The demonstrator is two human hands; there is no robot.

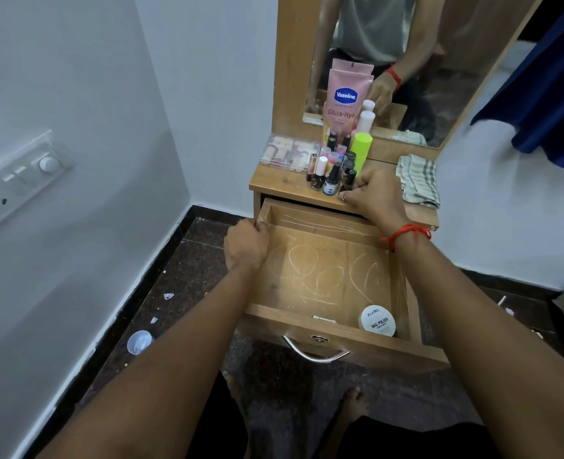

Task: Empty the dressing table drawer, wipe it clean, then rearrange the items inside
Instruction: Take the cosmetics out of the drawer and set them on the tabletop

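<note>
The wooden drawer [340, 341] is pulled out, its floor marked with white streaks. Inside lie a round white nail polish remover tub [377, 321] at the front right corner and a small thin item [322, 318] against the front wall. My left hand [246, 245] grips the drawer's left wall near the back. My right hand [371, 193] rests on the table top [274, 185], fingers closed around a small nail polish bottle [349, 182] at the cluster's right edge. Several nail polish bottles [330, 170], a pink Vaseline tube [343, 101] and a neon green bottle [362, 150] stand there.
A striped cloth [418, 180] lies on the table top's right side. A clear plastic box [289, 154] sits at its left. The mirror [406, 61] rises behind. On the dark floor lie a blue-white lid [139, 341] and paper scraps. A wall switchboard [15, 183] is at left.
</note>
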